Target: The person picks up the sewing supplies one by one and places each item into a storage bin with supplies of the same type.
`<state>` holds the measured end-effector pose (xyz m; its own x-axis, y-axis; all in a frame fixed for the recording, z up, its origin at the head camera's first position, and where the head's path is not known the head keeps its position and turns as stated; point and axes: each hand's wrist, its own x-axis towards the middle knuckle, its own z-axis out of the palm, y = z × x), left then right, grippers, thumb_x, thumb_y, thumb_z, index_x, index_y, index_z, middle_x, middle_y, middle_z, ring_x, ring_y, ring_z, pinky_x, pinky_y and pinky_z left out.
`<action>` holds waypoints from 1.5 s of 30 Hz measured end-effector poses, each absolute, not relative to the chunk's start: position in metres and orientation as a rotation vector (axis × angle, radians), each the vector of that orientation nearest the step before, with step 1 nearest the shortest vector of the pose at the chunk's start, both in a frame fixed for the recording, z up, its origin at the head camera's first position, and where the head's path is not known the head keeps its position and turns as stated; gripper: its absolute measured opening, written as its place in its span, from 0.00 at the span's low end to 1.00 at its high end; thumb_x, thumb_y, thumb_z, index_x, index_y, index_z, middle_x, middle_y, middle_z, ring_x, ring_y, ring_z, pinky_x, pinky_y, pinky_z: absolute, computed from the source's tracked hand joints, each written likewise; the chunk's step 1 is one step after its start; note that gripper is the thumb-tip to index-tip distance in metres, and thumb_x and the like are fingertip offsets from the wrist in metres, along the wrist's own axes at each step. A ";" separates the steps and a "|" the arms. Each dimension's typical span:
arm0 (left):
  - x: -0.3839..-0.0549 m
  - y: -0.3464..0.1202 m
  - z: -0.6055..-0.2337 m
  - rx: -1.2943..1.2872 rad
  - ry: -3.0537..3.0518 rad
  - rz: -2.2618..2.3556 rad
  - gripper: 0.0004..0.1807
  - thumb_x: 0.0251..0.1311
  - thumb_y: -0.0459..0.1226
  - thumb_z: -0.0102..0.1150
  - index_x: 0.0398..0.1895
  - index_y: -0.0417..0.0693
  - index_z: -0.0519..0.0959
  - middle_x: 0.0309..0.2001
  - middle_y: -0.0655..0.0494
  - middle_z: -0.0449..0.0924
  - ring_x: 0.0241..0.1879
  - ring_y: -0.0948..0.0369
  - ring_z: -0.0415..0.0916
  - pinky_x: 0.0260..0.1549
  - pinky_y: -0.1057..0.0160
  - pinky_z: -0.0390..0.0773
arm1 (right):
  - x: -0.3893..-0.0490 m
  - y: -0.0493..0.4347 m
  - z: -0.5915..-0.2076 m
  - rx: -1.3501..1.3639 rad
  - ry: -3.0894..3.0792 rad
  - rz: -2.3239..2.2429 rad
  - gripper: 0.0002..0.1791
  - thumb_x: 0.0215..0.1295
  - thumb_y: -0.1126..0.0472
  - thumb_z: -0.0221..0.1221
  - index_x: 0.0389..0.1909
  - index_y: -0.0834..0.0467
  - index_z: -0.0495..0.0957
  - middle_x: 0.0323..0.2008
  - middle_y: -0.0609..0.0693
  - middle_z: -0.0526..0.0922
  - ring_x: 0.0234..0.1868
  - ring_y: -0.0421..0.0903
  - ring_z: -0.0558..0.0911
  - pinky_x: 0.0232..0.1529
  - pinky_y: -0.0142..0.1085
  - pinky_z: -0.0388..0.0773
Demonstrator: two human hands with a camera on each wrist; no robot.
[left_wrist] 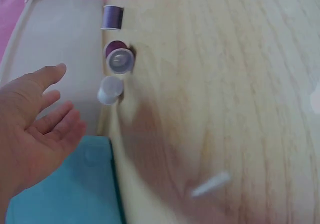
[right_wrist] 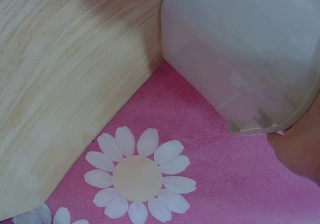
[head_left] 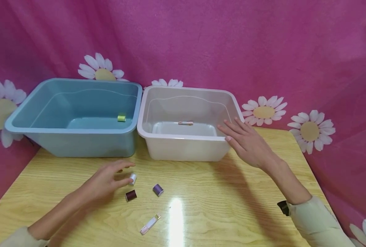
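My left hand [head_left: 108,178] reaches over the table with thumb and fingers spread around a white thread spool [head_left: 133,179]; the thumb tip overlaps the spool in the head view. In the left wrist view, a gap shows between those fingers and the white spool [left_wrist: 110,89]. Close by lie a dark brown spool [head_left: 131,195] and a purple spool [head_left: 158,189]. Nearer me is a slim pale pink bundle [head_left: 150,224] with a gold end. My right hand [head_left: 247,142], fingers straight, rests at the right front corner of the whitish tub [head_left: 186,149].
A blue tub [head_left: 87,142] stands left of the whitish one, with a yellow-green spool [head_left: 121,118] inside. Another slim bundle [head_left: 185,123] lies in the whitish tub. Behind the wooden table hangs a pink cloth [head_left: 201,41] printed with daisies.
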<state>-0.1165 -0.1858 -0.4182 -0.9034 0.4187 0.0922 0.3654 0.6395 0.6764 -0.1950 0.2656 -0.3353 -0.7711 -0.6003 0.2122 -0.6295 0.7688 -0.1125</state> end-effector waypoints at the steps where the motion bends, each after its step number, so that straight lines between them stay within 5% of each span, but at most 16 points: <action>1: -0.118 -0.186 -0.421 0.678 2.769 1.124 0.25 0.61 0.38 0.70 0.60 0.39 0.77 0.58 0.45 0.78 0.57 0.46 0.77 0.53 0.45 0.76 | -0.195 0.266 -0.336 0.979 -2.802 0.270 0.26 0.80 0.51 0.43 0.75 0.50 0.64 0.73 0.56 0.62 0.75 0.63 0.52 0.73 0.54 0.46; 36: -0.124 -0.179 -0.439 0.736 2.710 1.033 0.16 0.58 0.31 0.68 0.51 0.37 0.83 0.49 0.48 0.83 0.48 0.53 0.79 0.46 0.51 0.80 | -0.193 0.266 -0.336 0.941 -2.810 0.264 0.26 0.81 0.49 0.41 0.75 0.50 0.64 0.75 0.52 0.59 0.76 0.61 0.50 0.74 0.52 0.44; 45: -0.122 -0.179 -0.428 0.572 2.704 1.062 0.16 0.60 0.35 0.69 0.51 0.39 0.82 0.52 0.46 0.82 0.51 0.50 0.79 0.49 0.49 0.79 | -0.193 0.266 -0.336 0.944 -2.807 0.266 0.26 0.81 0.49 0.41 0.75 0.49 0.64 0.75 0.52 0.60 0.76 0.61 0.51 0.74 0.52 0.44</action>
